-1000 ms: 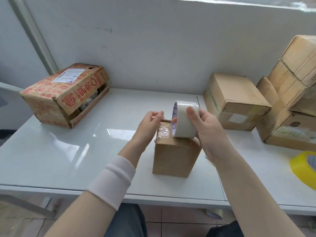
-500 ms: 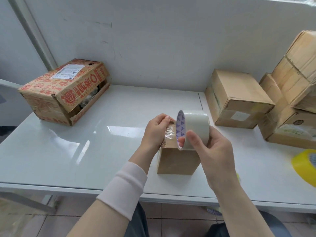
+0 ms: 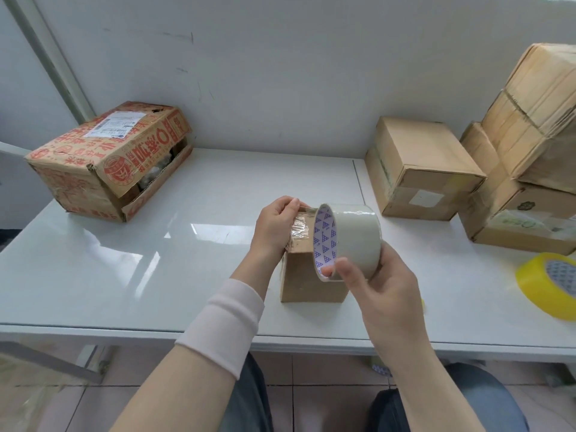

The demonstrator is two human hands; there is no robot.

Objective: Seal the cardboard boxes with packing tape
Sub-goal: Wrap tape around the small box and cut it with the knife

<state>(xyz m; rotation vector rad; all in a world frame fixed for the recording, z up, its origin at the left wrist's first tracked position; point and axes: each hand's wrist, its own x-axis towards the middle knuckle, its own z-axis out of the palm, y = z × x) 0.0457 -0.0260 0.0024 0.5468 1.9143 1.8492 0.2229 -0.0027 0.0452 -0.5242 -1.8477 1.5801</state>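
Observation:
A small brown cardboard box stands near the front of the white table. My left hand grips its far left top edge and holds down a strip of clear tape that runs across the top. My right hand holds a roll of clear packing tape above the box's near right side, thumb on the roll's front rim. The strip stretches from the roll to my left hand.
A red-printed carton lies at the back left with its side flaps ajar. Plain brown boxes and a stack of boxes stand at the right. A yellow tape roll lies at the right edge.
My right hand has drawn the roll back toward me and to the right, pulling tape over the box top. My left hand has settled on the far top edge.

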